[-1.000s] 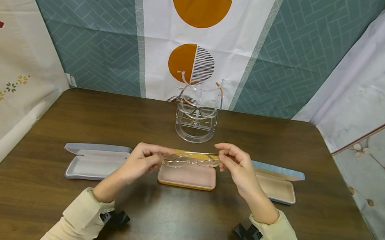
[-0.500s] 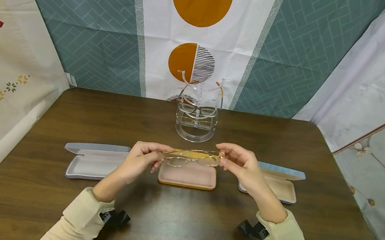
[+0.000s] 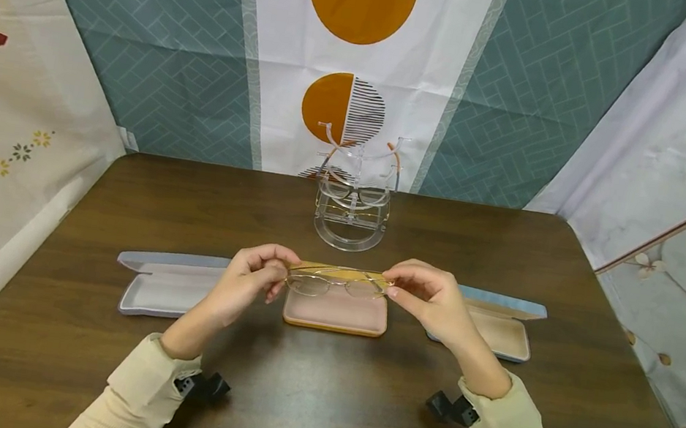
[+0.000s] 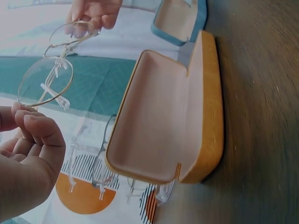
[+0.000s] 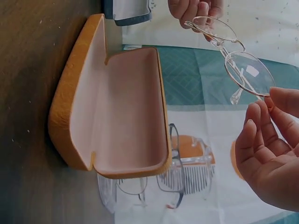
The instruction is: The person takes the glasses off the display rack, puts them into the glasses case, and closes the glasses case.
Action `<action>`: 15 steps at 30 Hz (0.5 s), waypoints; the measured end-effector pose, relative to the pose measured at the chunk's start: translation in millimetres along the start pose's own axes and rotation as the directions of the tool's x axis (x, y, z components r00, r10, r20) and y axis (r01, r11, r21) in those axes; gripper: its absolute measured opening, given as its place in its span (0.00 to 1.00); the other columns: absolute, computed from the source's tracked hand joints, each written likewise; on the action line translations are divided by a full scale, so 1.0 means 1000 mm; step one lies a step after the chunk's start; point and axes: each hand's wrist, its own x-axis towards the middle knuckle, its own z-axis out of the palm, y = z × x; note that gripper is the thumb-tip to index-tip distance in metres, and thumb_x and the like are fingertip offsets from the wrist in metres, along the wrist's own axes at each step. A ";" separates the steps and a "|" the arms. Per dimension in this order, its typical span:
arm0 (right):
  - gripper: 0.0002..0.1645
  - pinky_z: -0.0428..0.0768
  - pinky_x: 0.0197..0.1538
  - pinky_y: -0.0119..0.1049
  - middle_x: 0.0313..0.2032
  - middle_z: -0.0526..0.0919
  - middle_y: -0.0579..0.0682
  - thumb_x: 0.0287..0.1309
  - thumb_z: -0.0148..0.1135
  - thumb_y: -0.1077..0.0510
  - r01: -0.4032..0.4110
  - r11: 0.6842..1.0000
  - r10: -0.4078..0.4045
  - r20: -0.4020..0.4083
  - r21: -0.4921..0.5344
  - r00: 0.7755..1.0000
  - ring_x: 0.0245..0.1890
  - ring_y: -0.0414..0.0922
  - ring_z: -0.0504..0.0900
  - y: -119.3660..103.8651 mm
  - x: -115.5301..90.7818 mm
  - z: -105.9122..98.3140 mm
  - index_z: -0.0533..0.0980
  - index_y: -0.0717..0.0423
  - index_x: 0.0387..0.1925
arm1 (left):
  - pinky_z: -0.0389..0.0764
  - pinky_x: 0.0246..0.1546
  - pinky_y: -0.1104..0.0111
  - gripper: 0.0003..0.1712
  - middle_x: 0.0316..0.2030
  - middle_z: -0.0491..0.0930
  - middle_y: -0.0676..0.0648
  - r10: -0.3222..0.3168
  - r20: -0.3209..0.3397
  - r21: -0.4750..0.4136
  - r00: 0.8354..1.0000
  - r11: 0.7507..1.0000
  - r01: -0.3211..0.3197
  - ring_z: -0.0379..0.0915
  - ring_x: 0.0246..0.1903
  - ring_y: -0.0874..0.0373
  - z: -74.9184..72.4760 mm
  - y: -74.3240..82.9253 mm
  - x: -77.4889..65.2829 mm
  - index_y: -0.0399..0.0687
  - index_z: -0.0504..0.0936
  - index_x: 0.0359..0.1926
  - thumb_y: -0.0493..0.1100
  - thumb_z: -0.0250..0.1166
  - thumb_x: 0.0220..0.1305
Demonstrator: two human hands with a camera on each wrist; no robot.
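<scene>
A pair of thin gold-rimmed eyeglasses (image 3: pixel 309 285) is held in the air between both hands, above an orange eyeglass case (image 3: pixel 335 318) lined in pale pink. The case lies open on the table. My left hand (image 3: pixel 249 281) pinches the left end of the frame with thumb and fingers. At the other end, my right hand (image 3: pixel 430 299) pinches the frame near its hinge. The temples look folded, crossing behind the lenses. Both wrist views show the eyeglasses (image 4: pixel 45 81) apart from the orange case (image 5: pixel 131 112), which has nothing in it.
An open grey-blue case (image 3: pixel 171 295) lies left of the orange one, and a blue case (image 3: pixel 501 334) with beige lining lies open to its right. Behind stands a clear display rack (image 3: pixel 347 240) bearing other eyeglasses (image 3: pixel 372 196). The wooden table (image 3: pixel 315 402) extends to the fabric backdrop.
The right hand has shifted slightly right, then settled at the frame's end. The left fingers have drawn in a little. The temples now cross more flatly behind the lenses.
</scene>
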 end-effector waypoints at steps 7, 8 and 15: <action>0.09 0.75 0.33 0.31 0.35 0.78 0.60 0.50 0.58 0.75 0.000 1.000 0.000 -0.014 0.014 1.000 0.32 0.41 0.75 0.008 0.000 0.013 0.76 0.74 0.37 | 0.70 0.17 0.70 0.07 0.18 0.70 0.47 0.095 0.046 0.087 0.994 0.991 -0.099 0.65 0.17 0.59 -0.011 -0.002 -0.010 0.23 0.71 0.38 0.25 0.49 0.61; 0.10 0.75 0.33 0.31 0.35 0.79 0.59 0.50 0.59 0.75 -0.006 1.000 0.006 -0.013 0.015 1.000 0.32 0.41 0.75 0.009 0.000 0.015 0.76 0.73 0.37 | 0.70 0.18 0.70 0.06 0.18 0.70 0.47 0.114 0.062 0.105 0.992 0.987 -0.120 0.66 0.18 0.58 -0.014 -0.002 -0.011 0.23 0.71 0.37 0.25 0.50 0.60; 0.11 0.76 0.33 0.31 0.36 0.79 0.61 0.50 0.59 0.75 -0.048 0.999 0.048 0.005 0.019 0.999 0.33 0.41 0.75 0.012 0.001 0.028 0.78 0.70 0.38 | 0.75 0.22 0.68 0.05 0.19 0.72 0.45 0.156 0.133 0.229 0.979 0.956 -0.183 0.69 0.18 0.55 -0.029 -0.007 -0.021 0.29 0.73 0.36 0.23 0.55 0.57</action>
